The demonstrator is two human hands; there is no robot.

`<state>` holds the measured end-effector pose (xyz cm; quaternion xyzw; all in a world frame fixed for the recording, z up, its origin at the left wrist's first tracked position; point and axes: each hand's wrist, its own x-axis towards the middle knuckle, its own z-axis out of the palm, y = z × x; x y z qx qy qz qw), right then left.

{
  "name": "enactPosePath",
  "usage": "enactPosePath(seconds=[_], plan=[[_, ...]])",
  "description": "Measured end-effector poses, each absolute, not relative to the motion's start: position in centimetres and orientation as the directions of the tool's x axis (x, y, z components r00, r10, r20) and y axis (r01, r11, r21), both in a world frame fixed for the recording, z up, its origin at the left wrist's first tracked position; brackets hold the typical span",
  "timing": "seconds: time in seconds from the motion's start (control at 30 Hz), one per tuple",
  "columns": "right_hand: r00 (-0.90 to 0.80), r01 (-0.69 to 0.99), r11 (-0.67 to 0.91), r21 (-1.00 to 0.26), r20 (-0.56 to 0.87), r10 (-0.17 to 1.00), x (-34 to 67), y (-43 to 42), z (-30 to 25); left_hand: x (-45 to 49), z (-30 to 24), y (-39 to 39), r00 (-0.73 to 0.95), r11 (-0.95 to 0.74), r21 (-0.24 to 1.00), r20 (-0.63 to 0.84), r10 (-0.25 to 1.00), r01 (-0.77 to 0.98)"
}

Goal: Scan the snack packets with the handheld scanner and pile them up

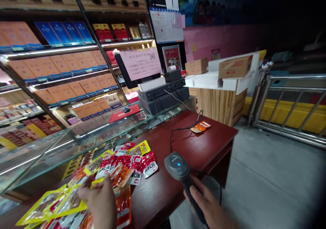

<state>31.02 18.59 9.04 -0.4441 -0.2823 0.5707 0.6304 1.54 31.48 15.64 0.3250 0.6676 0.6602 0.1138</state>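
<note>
My right hand point(209, 207) is wrapped round the handle of a dark barcode scanner point(177, 166), whose head with a blue light points at the table. Its black cable point(178, 128) runs back to the till. My left hand point(99, 198) hovers over a spread of snack packets point(122, 166), red, yellow and orange, on the dark red table point(183, 147). Its fingers curl down onto an orange packet point(123, 205); whether they grip it is hidden. One orange packet point(200, 126) lies apart near the far corner.
A glass counter point(76, 137) runs along the left, with shelves of boxed cartons point(63, 66) behind. A till with screen and pink notice point(152, 83) stands at the table's far end. Cardboard boxes point(234, 67) rest on a wooden counter. A metal railing point(287, 100) stands at right.
</note>
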Motion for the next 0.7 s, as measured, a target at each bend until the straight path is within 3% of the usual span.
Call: enactPosePath(seconds=[0.07, 0.2, 0.33, 0.4, 0.6, 0.7], plan=[[0.213, -0.486, -0.036, -0.873, -0.158, 0.964, 31.6, 18.5, 9.0, 4.2, 15.7, 32.8, -0.661, -0.114, 0.916, 0.359, 0.66, 0.384], [0.275, -0.518, -0.017, -0.855, -0.185, 0.944, 33.3, 18.2, 9.1, 13.2, 14.8, 36.6, -0.291, -0.29, 0.888, 0.401, 0.869, 0.358], [0.389, -0.554, 0.043, -0.831, -0.213, 0.896, 35.1, 18.2, 8.6, 23.8, 13.7, 39.3, 0.171, -0.491, 0.713, 0.475, 0.863, 0.5], [0.437, -0.582, 0.056, -0.811, -0.254, 0.863, 35.8, 18.3, 8.1, 28.3, 13.5, 40.2, 0.333, -0.53, 0.62, 0.413, 0.848, 0.579], [0.499, -0.593, 0.08, -0.801, -0.288, 0.817, 37.9, 18.3, 7.4, 35.6, 13.6, 42.5, 0.491, -0.558, 0.323, 0.271, 0.828, 0.764], [0.511, -0.553, 0.091, -0.828, -0.25, 0.822, 38.8, 18.2, 7.2, 36.8, 13.4, 43.3, 0.508, -0.555, 0.258, 0.228, 0.831, 0.791]])
